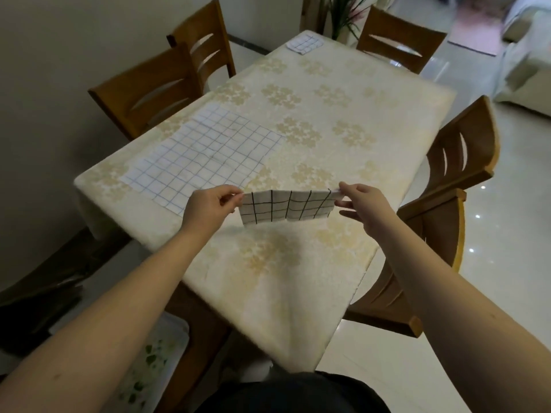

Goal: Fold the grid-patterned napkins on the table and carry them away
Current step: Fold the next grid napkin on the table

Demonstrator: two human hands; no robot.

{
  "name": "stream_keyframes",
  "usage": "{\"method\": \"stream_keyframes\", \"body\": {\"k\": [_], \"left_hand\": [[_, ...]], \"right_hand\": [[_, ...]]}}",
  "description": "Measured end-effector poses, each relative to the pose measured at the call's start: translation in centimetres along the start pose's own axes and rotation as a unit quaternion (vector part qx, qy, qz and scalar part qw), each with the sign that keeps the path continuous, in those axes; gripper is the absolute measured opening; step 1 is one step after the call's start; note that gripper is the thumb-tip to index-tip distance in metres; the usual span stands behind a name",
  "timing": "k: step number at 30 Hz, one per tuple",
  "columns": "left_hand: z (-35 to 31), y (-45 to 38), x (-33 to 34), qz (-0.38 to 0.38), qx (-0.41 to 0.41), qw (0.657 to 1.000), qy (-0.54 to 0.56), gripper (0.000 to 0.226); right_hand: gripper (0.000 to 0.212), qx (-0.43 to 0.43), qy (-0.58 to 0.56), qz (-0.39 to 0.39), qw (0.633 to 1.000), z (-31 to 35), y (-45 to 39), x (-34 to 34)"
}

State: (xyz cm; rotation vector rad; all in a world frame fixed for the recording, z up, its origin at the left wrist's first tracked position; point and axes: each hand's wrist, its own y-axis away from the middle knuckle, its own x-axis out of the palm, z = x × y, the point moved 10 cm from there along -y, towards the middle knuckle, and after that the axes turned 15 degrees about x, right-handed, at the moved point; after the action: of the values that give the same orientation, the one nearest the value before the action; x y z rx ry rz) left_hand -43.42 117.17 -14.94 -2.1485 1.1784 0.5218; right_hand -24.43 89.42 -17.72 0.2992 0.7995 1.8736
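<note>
The person stands at the near end of the table [328, 84], which wears a cream cloth with pale flower prints, and holds a small black-grid napkin [286, 207] in the air above the cloth, a little toward 6 o'clock from the middle of the table. The napkin is folded into a narrow strip and hangs stretched between the two hands. The left hand [208, 207] pinches its left upper corner between thumb and fingers, with the other fingers curled in. The right hand [362, 205] pinches the right upper corner in the same way, and its lower fingers point loosely to the left under the strip. At about 10 o'clock from the held strip a large blue-grid napkin [205, 152] lies flat and unfolded on the cloth, one corner reaching close to the table edge. Far away at 12 o'clock, at the other end of the table, a small folded napkin [304, 43] with a blue grid rests near the edge. Wooden chairs [143, 90] stand around the table, two at the left side and others at the right and far side.
</note>
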Motion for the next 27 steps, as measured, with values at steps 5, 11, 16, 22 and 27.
{"method": "stream_keyframes", "body": {"k": [5,11,16,22,27], "left_hand": [[2.7,4.7,2.1,0.042,-0.049,0.996,0.064,0.006],[10.5,15.5,9.8,0.113,-0.248,0.938,0.213,0.014],[12.6,20.9,12.4,0.133,-0.351,0.883,0.282,0.015],[12.9,20.1,11.5,0.149,-0.349,0.890,0.252,0.016],[11.9,17.1,8.5,0.197,-0.216,0.956,0.008,0.017]], "right_hand": [[0.027,0.019,0.032,-0.037,0.999,-5.5,2.6,-0.1],[0.024,0.122,0.066,-0.047,0.989,-19.5,3.0,1.1],[0.057,0.124,0.188,-0.088,0.970,-24.7,3.8,2.1],[0.058,0.008,0.350,-0.136,0.927,-22.5,3.7,4.3],[0.061,-0.068,0.451,-0.110,0.883,-20.6,3.3,8.3]]}}
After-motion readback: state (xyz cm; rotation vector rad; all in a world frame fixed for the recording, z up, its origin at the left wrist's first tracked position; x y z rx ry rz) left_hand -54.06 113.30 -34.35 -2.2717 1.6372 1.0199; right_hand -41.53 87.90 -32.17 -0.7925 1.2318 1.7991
